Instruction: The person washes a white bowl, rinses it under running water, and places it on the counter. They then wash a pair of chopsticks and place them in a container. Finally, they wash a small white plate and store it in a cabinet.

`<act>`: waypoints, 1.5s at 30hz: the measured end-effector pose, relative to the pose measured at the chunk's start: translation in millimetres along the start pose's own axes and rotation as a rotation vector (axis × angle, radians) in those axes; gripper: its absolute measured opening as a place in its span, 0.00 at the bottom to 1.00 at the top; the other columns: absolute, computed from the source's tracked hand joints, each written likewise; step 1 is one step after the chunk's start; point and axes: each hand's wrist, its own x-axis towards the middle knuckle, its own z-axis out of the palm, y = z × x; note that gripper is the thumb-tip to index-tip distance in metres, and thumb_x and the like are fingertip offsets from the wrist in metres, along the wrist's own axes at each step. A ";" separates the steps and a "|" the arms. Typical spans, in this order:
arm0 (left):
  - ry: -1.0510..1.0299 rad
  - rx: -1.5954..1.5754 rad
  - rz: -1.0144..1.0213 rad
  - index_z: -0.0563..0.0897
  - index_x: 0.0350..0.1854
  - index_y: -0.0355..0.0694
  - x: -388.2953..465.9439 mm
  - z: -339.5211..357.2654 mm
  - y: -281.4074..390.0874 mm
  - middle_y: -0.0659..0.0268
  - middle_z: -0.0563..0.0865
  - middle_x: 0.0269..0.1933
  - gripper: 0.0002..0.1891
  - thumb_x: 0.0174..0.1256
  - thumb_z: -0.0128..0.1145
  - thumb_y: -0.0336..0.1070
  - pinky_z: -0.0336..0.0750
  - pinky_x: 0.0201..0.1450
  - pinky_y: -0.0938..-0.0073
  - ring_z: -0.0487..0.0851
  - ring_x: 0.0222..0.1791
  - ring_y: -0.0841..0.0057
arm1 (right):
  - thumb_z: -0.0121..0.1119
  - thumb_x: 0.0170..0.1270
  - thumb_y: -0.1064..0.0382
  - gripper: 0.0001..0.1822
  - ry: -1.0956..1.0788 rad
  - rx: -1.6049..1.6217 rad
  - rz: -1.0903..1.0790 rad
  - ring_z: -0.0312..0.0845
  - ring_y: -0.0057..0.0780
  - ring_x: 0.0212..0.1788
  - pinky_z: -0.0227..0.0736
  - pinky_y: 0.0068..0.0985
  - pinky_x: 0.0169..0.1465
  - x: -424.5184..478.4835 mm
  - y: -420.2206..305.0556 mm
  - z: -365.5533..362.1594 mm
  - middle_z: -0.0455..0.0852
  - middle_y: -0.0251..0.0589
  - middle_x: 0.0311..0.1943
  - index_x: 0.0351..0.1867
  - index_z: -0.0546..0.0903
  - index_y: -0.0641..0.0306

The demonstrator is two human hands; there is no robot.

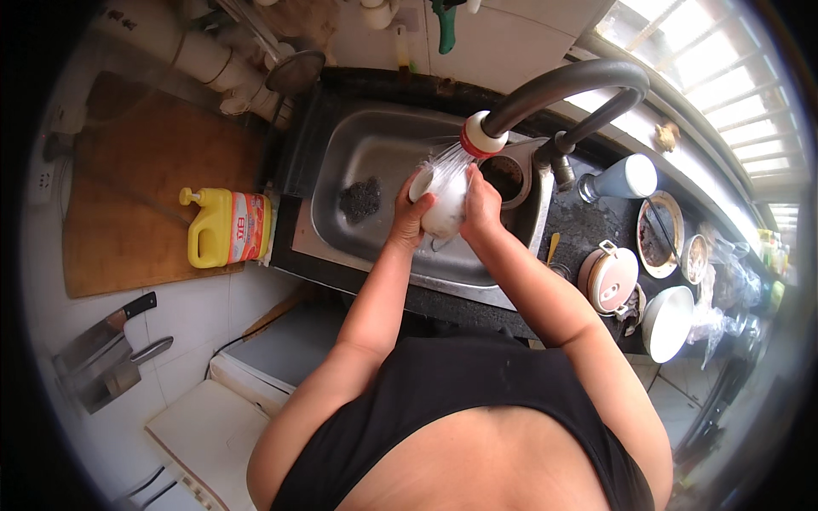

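Note:
A white bowl [443, 207] is held tilted between my left hand [411, 214] and my right hand [480, 203], under the running tap. Water sprays onto it from the red-and-white nozzle [484, 135] of the dark curved faucet [562, 80]. Both hands are over the stainless steel sink [345, 137]. In the basin, left of my hands, lies a dark scouring pad [361, 199]. A round drain strainer basket [511, 179] sits in the sink right behind my right hand. The far fingers of both hands are partly hidden by the bowl and the spray.
Left of the sink stand a yellow detergent jug [217, 228] and a wooden board [153, 185]. Knives [131, 310] hang at the lower left. On the right counter are a pink lidded container [613, 281], a white bowl [668, 324], a dirty dish [647, 255] and plastic bags [712, 319].

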 end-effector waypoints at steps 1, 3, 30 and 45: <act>0.022 -0.018 -0.009 0.69 0.56 0.36 -2.8 1.1 -0.8 0.63 0.76 0.50 0.38 0.40 0.72 0.43 0.69 0.53 0.73 0.74 0.50 0.74 | 0.54 0.61 0.54 0.18 0.024 -0.009 -0.022 0.73 0.24 0.32 0.68 0.25 0.37 -1.4 4.0 -0.4 0.80 0.39 0.32 0.34 0.77 0.72; 0.067 -0.053 -0.025 0.69 0.55 0.36 -12.1 4.8 -2.1 0.63 0.76 0.49 0.35 0.42 0.70 0.41 0.71 0.51 0.73 0.75 0.48 0.73 | 0.54 0.62 0.53 0.18 0.069 -0.028 -0.063 0.73 0.23 0.31 0.68 0.24 0.36 -3.2 15.2 -4.6 0.81 0.39 0.31 0.33 0.78 0.72; -0.224 0.099 -0.759 0.70 0.56 0.38 62.7 -29.4 16.8 0.56 0.78 0.50 0.26 0.65 0.41 0.53 0.73 0.53 0.62 0.79 0.45 0.63 | 0.45 0.67 0.53 0.24 -0.559 -0.765 -0.505 0.57 0.17 0.20 0.59 0.24 0.24 -26.3 0.7 -39.1 0.66 0.30 0.13 0.16 0.71 0.68; 0.412 -0.161 -0.057 0.71 0.49 0.43 -23.2 39.2 -45.2 0.65 0.74 0.51 0.28 0.62 0.43 0.63 0.66 0.57 0.68 0.71 0.53 0.72 | 0.55 0.57 0.55 0.14 -0.301 -0.950 -0.749 0.74 0.44 0.22 0.68 0.32 0.28 1.6 29.7 -39.0 0.78 0.52 0.21 0.22 0.79 0.64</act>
